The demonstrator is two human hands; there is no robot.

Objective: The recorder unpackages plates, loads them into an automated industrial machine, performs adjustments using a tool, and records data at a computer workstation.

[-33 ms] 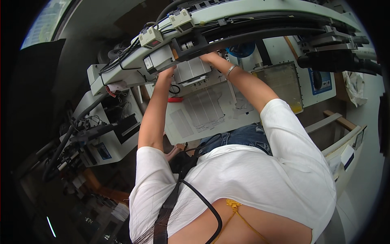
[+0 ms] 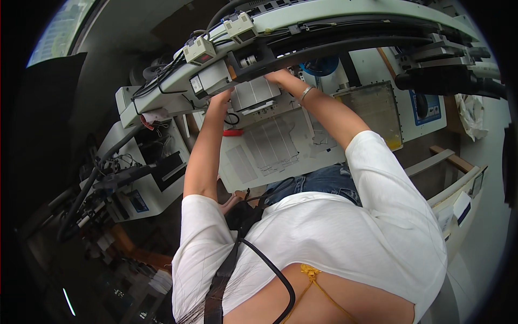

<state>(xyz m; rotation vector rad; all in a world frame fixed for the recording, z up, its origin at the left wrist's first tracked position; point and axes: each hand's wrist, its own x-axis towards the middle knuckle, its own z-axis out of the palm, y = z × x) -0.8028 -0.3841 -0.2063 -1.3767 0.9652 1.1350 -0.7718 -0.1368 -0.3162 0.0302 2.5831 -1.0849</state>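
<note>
Both my arms reach forward under the curved white machine arm [image 2: 324, 21]. My left hand [image 2: 220, 99] grips the left edge of a light grey ribbed piece [image 2: 258, 93] lying beneath the machine head. My right hand [image 2: 276, 76] is at the piece's upper right corner, its fingers mostly hidden behind the dark underside of the machine arm. A silver bracelet [image 2: 306, 93] circles my right wrist. The piece rests on a white work table [image 2: 243, 164] marked with printed line patterns.
A small red tool [image 2: 233, 132] lies on the table by my left forearm. A blue spool [image 2: 319, 66] and a clear framed plate [image 2: 372, 110] sit to the right. White boxes [image 2: 200, 50] and cables sit on the machine arm. Another machine [image 2: 145, 178] stands at left.
</note>
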